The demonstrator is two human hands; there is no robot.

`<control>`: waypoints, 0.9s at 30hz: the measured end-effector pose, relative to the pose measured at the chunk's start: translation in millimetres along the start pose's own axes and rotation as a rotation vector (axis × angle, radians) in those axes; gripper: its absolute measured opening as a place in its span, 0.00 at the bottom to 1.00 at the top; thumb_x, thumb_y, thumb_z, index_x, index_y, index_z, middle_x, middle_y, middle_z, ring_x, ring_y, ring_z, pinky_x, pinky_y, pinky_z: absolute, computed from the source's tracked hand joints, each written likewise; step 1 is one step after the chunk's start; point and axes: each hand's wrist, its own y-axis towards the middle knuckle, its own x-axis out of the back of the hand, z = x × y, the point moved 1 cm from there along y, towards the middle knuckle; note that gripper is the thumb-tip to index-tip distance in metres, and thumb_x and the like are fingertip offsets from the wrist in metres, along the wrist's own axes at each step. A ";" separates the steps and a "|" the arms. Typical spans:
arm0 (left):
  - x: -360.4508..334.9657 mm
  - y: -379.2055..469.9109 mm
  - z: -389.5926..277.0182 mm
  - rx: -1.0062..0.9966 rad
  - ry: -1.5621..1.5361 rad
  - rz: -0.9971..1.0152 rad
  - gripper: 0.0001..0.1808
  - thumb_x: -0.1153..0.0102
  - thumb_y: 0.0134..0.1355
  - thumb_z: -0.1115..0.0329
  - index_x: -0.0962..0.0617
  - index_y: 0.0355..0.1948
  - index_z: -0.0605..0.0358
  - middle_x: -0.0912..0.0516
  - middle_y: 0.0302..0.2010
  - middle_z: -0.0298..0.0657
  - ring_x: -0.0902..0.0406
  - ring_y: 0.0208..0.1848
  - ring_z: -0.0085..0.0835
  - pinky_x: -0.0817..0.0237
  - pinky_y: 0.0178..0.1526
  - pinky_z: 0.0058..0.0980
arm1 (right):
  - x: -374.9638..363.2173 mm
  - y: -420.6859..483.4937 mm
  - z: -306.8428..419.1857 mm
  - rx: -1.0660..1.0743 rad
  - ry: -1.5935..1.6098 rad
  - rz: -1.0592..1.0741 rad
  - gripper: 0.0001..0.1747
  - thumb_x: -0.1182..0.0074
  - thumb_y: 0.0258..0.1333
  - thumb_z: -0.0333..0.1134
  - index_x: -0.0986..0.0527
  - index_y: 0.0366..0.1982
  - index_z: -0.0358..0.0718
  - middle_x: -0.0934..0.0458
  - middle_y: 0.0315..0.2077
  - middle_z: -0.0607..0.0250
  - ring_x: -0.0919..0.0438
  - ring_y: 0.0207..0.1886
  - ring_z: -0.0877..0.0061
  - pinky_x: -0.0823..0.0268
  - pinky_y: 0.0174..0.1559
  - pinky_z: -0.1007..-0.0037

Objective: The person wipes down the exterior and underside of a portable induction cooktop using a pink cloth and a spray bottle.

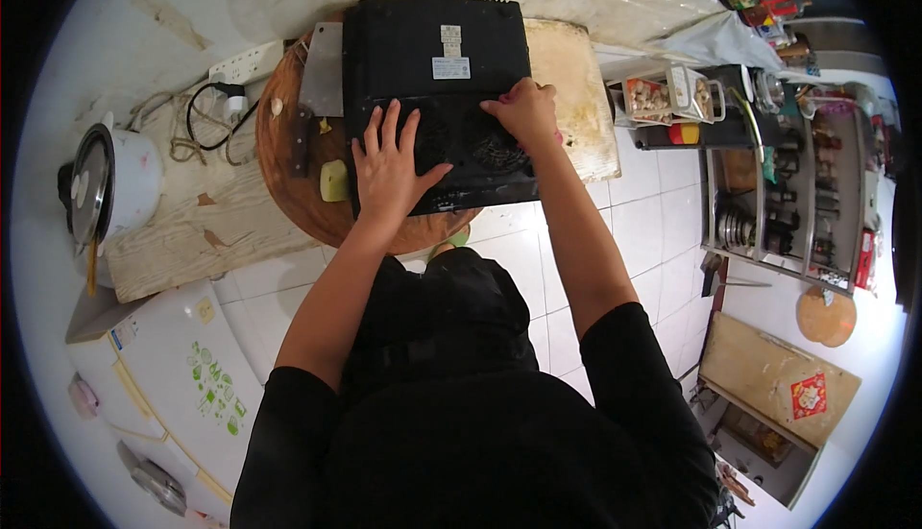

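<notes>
A black electric cooktop (403, 39), its vented underside facing up, lies over a round wooden chopping board (281, 162). My left hand (389, 162) rests on it with fingers spread, holding nothing. Near its right edge, beside a round vent, my right hand (529, 115) is closed around a pink cloth (558, 136), mostly hidden by the fingers. On the board to the left lie a cleaver (323, 75), a garlic clove (276, 106) and a pale green vegetable piece (333, 181).
A power strip (245, 62) with a plugged-in cord lies at the back left, near a white rice cooker (133, 176) on a wooden plank (216, 205). Baskets of food (648, 97) and a metal rack (785, 205) stand right. A white refrigerator (194, 385) is lower left.
</notes>
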 end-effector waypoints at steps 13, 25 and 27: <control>2.0 -0.4 -3.0 0.009 0.010 0.012 0.48 0.28 0.50 0.41 0.31 0.68 0.50 0.40 0.73 0.43 0.45 0.73 0.48 0.46 0.68 0.58 | 5.2 6.8 -7.0 -0.055 0.190 0.121 0.32 0.23 0.36 0.51 0.22 0.42 0.42 0.30 0.51 0.44 0.22 0.49 0.49 0.26 0.53 0.56; -4.8 1.4 -2.3 0.020 0.025 0.004 0.47 0.30 0.51 0.40 0.32 0.69 0.46 0.40 0.74 0.39 0.44 0.74 0.47 0.42 0.65 0.64 | -39.3 -83.6 -19.2 0.535 0.158 -0.392 0.15 0.38 0.53 0.32 0.26 0.42 0.38 0.23 0.35 0.51 0.21 0.38 0.53 0.28 0.37 0.56; -4.8 -1.4 1.6 0.027 0.037 0.004 0.47 0.30 0.51 0.40 0.32 0.69 0.46 0.40 0.74 0.39 0.44 0.74 0.46 0.42 0.65 0.63 | -38.1 -120.4 0.5 0.744 0.274 -0.281 0.12 0.39 0.51 0.31 0.25 0.39 0.41 0.23 0.36 0.57 0.22 0.38 0.58 0.28 0.35 0.59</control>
